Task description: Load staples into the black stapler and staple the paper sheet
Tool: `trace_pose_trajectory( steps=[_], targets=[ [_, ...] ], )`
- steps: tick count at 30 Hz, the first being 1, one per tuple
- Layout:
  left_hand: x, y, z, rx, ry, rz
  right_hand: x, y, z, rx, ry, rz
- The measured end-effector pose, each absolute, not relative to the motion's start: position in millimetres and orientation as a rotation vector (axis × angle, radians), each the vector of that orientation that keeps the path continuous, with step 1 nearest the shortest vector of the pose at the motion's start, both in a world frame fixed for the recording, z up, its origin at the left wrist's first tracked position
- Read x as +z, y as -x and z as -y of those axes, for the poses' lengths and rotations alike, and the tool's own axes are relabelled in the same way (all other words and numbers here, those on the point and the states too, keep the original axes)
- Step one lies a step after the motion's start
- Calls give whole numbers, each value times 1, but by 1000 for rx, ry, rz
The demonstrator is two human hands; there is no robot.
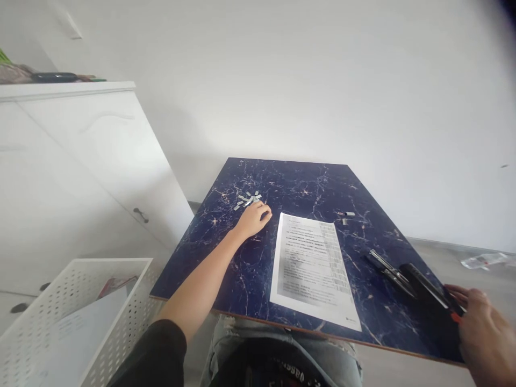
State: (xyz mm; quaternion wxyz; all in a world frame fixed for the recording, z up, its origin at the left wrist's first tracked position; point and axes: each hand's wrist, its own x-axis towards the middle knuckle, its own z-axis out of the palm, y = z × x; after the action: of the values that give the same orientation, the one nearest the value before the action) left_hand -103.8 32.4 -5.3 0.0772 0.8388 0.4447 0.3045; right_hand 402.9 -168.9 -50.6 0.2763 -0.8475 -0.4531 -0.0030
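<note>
Beside a small pile of short silver strips (246, 200), which look like staple strips, my left hand (253, 216) rests with its fingers curled and thumb bent inward. Whatever it may hold is hidden. At the table's right edge my right hand (486, 328), a little blurred, closes on the orange-tipped end of a black stapler (429, 287). The stapler appears opened out, its silver metal part (391, 273) lying to the left of the black body. A printed sheet of paper (312, 269) lies flat between my hands.
Two small silver pieces (347, 215) lie beyond the paper's right corner on the dark blue marbled table (278, 180). A white perforated basket (133, 301) holding papers stands at lower left, before a white cabinet (100, 150). A clear plastic item (484, 260) lies off to the right.
</note>
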Motion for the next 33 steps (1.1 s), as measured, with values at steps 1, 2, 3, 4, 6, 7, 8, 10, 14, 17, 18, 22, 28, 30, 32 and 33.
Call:
trace_pose_trajectory(
  steps=[1, 2, 3, 4, 6, 7, 8, 10, 14, 17, 18, 22, 28, 30, 32, 33],
  targets=[
    [-6, 106, -34, 926, -2502, -1355, -43, -396, 169, 62, 2271, 1194],
    [-6, 107, -36, 939, -2491, -1378, -36, -389, 169, 89, 2225, 1186],
    [-7, 108, -38, 960, -2474, -1396, -30, -382, 169, 105, 2158, 1202],
    [-7, 109, -39, 981, -2457, -1396, -25, -376, 167, 145, 2140, 1272],
    [-7, 107, -39, 1008, -2440, -1353, -19, -366, 162, 158, 2210, 1387],
    [-7, 104, -38, 1009, -2441, -1326, -18, -364, 159, 139, 2227, 1450],
    [-7, 101, -36, 1006, -2443, -1303, -18, -364, 155, 117, 2227, 1510],
    [-7, 93, -31, 989, -2447, -1272, -18, -366, 148, 101, 2185, 1617],
    [-5, 81, -23, 894, -2520, -1235, -17, -371, 138, 134, 2115, 1720],
    [-2, 86, -26, 913, -2533, -1346, -11, -363, 138, 145, 2028, 1726],
    [-1, 90, -28, 933, -2516, -1401, -8, -357, 137, 136, 2004, 1714],
    [1, 112, -39, 932, -2386, -1696, -4, -337, 133, 99, 1929, 1730],
    [-1, 131, -50, 945, -2268, -1914, -21, -334, 119, -7, 1830, 1746],
    [-2, 127, -50, 993, -2321, -1804, -26, -337, 117, -50, 1821, 1730],
    [-3, 118, -47, 982, -2424, -1578, -29, -339, 117, -74, 1799, 1723],
    [-4, 112, -45, 937, -2482, -1447, -29, -339, 117, -84, 1783, 1723]
  ],
)
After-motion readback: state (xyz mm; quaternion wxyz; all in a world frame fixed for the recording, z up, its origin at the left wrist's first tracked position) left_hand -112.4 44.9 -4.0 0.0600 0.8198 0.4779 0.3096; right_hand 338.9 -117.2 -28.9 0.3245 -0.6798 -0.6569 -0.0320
